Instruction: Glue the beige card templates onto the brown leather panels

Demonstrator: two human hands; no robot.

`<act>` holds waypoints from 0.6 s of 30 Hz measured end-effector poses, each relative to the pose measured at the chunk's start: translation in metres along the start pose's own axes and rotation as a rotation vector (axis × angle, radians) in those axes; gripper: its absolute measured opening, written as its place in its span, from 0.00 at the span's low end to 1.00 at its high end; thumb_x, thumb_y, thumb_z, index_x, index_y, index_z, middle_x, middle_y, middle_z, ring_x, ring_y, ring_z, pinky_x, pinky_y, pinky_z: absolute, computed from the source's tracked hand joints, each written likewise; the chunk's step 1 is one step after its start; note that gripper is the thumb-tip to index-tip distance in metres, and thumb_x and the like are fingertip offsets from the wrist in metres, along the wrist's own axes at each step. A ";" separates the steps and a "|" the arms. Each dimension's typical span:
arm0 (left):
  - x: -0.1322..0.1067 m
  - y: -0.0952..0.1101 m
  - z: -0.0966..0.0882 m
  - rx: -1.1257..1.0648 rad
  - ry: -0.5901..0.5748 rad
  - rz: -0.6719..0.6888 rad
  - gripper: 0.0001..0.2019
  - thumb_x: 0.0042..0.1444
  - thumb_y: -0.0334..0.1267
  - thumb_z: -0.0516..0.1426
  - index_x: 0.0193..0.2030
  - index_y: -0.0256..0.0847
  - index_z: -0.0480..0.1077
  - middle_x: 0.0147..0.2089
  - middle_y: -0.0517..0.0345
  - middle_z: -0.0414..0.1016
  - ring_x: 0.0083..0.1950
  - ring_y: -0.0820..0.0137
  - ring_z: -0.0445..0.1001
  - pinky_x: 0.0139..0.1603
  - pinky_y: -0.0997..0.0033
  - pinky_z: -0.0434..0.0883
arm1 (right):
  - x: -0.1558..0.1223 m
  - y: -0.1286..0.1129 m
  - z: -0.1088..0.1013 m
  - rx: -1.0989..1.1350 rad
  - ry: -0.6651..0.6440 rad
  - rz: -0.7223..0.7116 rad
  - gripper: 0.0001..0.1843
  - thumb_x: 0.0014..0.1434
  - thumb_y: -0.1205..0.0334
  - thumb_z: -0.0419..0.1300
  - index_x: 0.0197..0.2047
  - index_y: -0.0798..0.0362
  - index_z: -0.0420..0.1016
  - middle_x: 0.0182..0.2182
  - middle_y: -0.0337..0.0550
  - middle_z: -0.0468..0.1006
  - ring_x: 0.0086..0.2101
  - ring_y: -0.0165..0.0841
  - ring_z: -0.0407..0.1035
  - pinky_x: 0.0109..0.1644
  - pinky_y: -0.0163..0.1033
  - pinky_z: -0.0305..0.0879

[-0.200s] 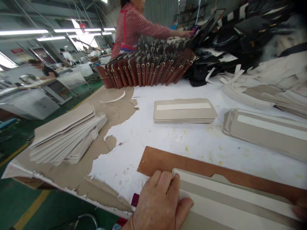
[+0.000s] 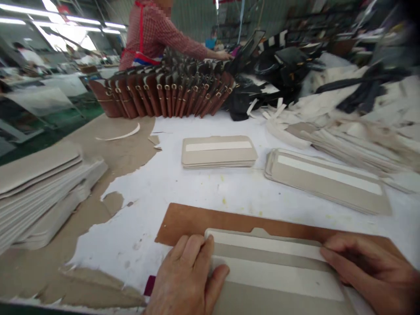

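Note:
A beige panel (image 2: 269,258) with pale strips along it lies on a long piece of brown leather (image 2: 229,218) at the table's near side. My left hand (image 2: 187,271) grips the panel's upper left corner, fingers curled at the edge and thumb on top. At the right end of the upper white strip (image 2: 262,243), my right hand (image 2: 370,267) pinches the panel's edge between thumb and fingers. Part of that end is hidden by the hand. A small dark red piece (image 2: 149,285) shows beside my left wrist.
Beige panel stacks lie mid-table (image 2: 218,158) and to the right (image 2: 328,183); a fanned stack (image 2: 42,197) is at left. Brown buckled bags (image 2: 164,96) line the far side, a co-worker (image 2: 147,39) behind them. Black pieces (image 2: 272,65) and white scraps (image 2: 354,135) heap at back right.
The view has swung to the right, so the table's things sit farther left. My right hand, earlier barely in at the edge, now shows on the panel's right end. My left hand keeps its hold.

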State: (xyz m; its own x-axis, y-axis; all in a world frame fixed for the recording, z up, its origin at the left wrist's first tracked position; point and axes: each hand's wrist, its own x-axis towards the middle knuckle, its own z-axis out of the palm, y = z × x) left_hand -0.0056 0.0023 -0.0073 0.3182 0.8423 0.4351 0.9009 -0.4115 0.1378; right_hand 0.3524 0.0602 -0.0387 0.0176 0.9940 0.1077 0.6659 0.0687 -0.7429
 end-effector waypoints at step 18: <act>-0.003 -0.014 0.005 0.101 0.057 0.099 0.18 0.75 0.45 0.53 0.58 0.32 0.71 0.44 0.49 0.73 0.43 0.62 0.77 0.42 0.63 0.79 | 0.002 -0.042 0.002 -0.086 -0.042 0.157 0.17 0.62 0.43 0.61 0.30 0.46 0.74 0.23 0.36 0.74 0.25 0.34 0.70 0.29 0.38 0.65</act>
State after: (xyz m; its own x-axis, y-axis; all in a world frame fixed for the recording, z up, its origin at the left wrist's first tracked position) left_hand -0.0180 0.0075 -0.0149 0.3924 0.7771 0.4921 0.8920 -0.4521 0.0026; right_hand 0.3233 0.0591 -0.0087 0.0963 0.9948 -0.0338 0.7186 -0.0930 -0.6892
